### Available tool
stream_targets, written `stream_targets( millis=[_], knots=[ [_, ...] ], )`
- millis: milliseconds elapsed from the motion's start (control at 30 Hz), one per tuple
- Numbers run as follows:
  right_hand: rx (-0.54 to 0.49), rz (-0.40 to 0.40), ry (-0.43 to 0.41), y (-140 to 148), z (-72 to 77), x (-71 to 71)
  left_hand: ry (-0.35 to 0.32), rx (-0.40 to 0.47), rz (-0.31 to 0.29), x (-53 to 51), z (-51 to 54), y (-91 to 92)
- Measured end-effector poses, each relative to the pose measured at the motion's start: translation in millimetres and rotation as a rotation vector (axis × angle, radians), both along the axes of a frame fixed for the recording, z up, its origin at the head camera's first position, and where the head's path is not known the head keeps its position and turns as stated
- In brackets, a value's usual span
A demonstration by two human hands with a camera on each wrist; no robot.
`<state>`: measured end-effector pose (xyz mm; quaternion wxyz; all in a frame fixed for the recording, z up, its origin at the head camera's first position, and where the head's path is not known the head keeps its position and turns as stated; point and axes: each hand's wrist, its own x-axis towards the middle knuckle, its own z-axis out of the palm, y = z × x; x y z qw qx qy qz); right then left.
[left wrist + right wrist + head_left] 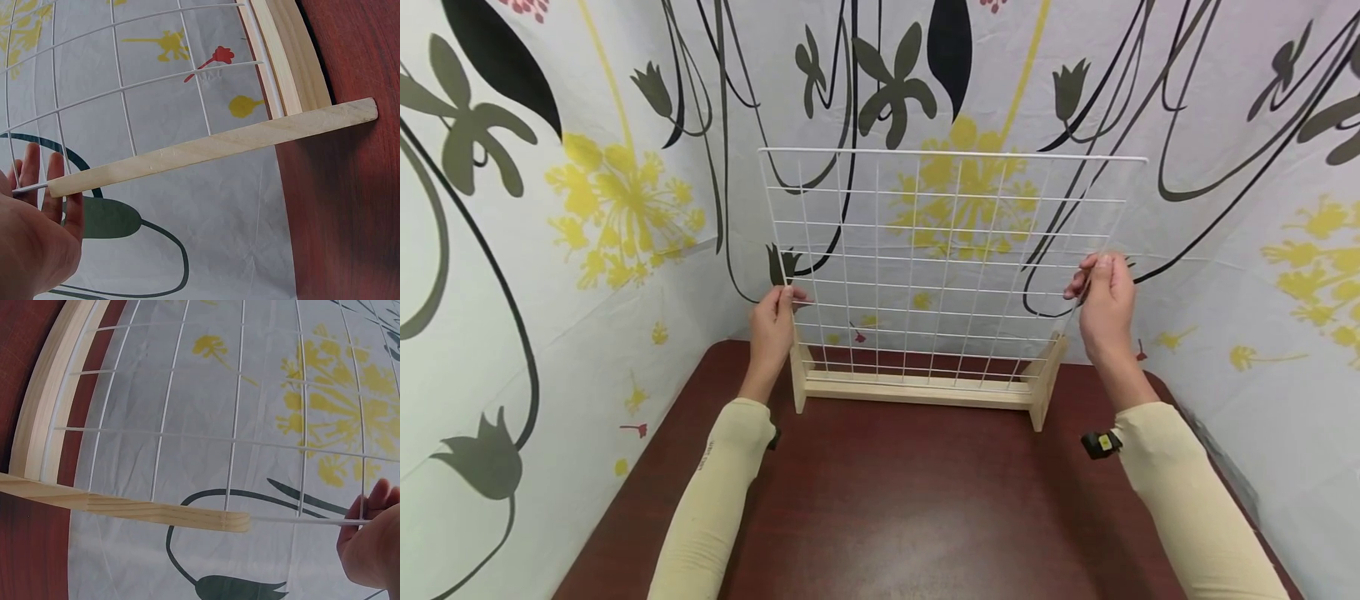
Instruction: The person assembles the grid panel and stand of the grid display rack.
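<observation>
A white wire grid panel [934, 229] stands upright, leaning slightly back, its lower edge in a pale wooden stand [917, 390]. My left hand [772, 329] pinches the panel's left edge wire just above the stand's left side piece [212, 140]. On the opposite edge, somewhat higher up, my right hand [1107, 308] holds the side wire between thumb and fingers. In the right wrist view the right side piece [156, 511] ends a short way from that hand. The wires' seating in the stand is too small to make out.
The stand rests toward the back of a dark red-brown table [880, 492]. A white cloth with flower prints [625, 208] hangs behind the table and along both sides. A small black device [1101, 444] sits at the right sleeve's cuff.
</observation>
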<state>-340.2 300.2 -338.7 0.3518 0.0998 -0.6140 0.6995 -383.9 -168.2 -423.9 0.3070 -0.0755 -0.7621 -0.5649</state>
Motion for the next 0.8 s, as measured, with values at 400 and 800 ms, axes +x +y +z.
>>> stream_targets(
  millis=[400,800],
  knots=[
    [-0.007,0.027,-0.046,0,1.3,9.2,0.011,0.014,-0.009,1.8,0.3,0.0],
    [0.222,-0.082,-0.05,2,-4.7,18.6,0.043,0.049,-0.076,7.0,-5.8,-3.6]
  ],
)
